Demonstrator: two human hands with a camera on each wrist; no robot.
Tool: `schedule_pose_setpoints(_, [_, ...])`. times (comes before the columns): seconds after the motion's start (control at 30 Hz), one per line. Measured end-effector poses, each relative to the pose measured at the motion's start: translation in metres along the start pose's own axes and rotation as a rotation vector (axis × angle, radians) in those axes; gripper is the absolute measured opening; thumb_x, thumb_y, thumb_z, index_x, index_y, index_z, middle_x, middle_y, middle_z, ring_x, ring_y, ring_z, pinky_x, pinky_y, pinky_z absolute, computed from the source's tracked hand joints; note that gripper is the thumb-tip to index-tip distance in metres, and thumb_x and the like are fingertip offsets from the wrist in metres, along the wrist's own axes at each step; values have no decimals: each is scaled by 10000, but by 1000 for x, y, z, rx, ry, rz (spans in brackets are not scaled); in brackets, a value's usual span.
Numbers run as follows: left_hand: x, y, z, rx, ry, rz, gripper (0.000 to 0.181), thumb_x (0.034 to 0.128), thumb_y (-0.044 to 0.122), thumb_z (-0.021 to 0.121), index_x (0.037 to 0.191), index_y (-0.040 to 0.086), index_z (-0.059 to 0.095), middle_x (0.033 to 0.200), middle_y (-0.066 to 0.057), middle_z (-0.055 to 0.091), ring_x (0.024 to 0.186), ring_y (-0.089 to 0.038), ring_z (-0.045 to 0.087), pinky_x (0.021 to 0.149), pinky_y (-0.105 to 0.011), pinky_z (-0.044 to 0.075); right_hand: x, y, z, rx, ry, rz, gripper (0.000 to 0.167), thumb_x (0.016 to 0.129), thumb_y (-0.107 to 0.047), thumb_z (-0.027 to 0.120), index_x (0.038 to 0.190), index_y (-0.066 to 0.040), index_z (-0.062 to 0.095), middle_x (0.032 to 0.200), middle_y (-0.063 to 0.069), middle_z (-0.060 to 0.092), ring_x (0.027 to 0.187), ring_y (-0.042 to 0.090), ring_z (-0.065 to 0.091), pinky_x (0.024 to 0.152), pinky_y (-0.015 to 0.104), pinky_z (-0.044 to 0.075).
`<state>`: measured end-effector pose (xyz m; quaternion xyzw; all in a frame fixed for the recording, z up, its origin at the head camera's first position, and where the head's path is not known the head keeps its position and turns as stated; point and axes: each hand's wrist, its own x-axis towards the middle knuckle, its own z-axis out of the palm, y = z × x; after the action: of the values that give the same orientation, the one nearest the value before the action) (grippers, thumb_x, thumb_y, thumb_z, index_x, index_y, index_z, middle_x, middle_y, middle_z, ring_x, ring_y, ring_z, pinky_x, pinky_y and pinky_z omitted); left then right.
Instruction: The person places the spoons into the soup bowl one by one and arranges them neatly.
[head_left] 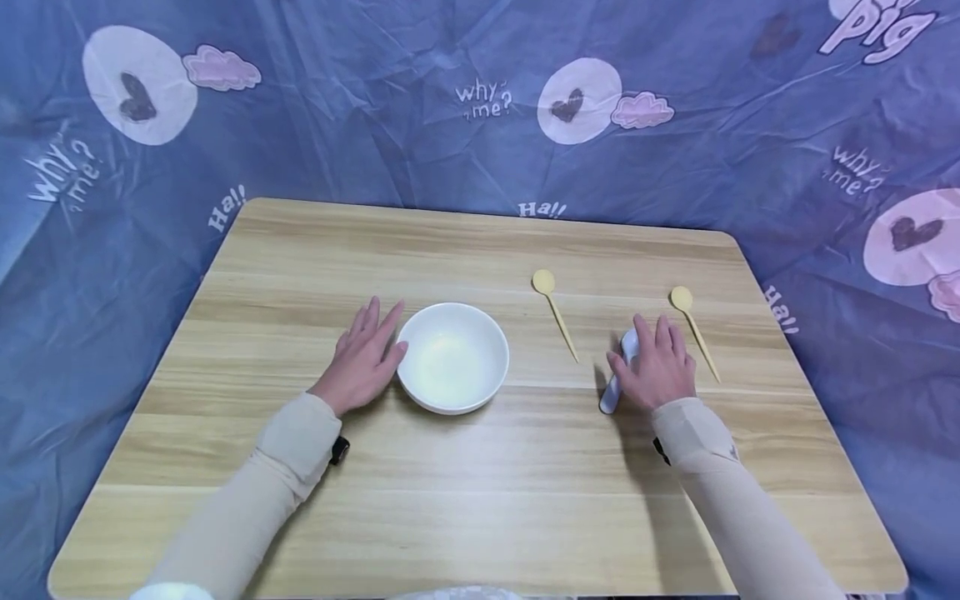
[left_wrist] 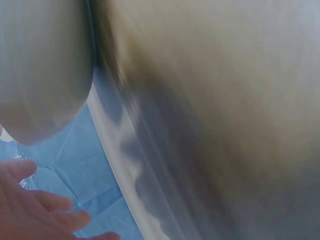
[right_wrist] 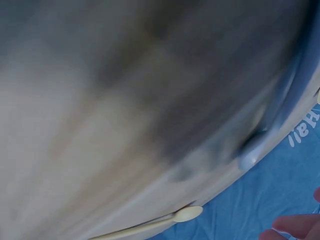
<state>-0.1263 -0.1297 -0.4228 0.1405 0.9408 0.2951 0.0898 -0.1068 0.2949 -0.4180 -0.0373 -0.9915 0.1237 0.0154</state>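
Note:
A round white bowl (head_left: 453, 358) stands upright on the wooden table, its inside bare. Just left of it is my left hand (head_left: 360, 362), fingers spread and thumb at the rim; whether they touch I cannot tell. The left wrist view has the bowl's outer wall (left_wrist: 45, 65) above my spread fingers (left_wrist: 55, 200). Over a pale blue-white spoon (head_left: 612, 393) hovers my right hand (head_left: 660, 371), fingers apart, hiding part of the spoon. In the right wrist view, the spoon (right_wrist: 295, 85) lies apart from the fingertips (right_wrist: 297, 225).
Two yellow spoons lie on the table (head_left: 450, 517): one yellow spoon (head_left: 543, 282) right of the bowl, another yellow spoon (head_left: 681, 298) right of my right hand. A blue printed cloth (head_left: 420, 150) hangs behind the table's far edge.

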Motion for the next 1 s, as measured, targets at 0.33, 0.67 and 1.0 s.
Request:
schedule_pose_setpoints(0.33, [-8, 1, 9, -57, 23, -6, 597, 1004, 426, 289, 1529, 195, 125, 1563, -204, -60, 1430, -409, -13, 1112, -654, 111, -24, 3, 5, 7, -53, 9, 732, 905, -466, 502, 1472, -79, 251, 1485, 351, 152, 1311, 542, 200, 901, 763, 268])
schedule_pose_setpoints(0.67, [-10, 2, 18, -161, 50, -25, 577, 1007, 403, 309, 1526, 209, 150, 1573, -183, -41, 1444, -358, -14, 1137, -607, 127, -38, 5, 6, 15, -69, 25, 734, 901, -466, 512, 1457, -50, 274, 1473, 357, 180, 1280, 542, 256, 881, 760, 301])
schedule_pose_setpoints(1.0, [-10, 3, 22, -255, 18, -89, 584, 1010, 415, 283, 1530, 221, 104, 1574, -167, -67, 1441, -362, -35, 1145, -599, 83, -43, 6, 11, 40, -22, -2, 702, 879, -401, 569, 1410, 1, 349, 1335, 377, 380, 1183, 574, 354, 936, 690, 323])
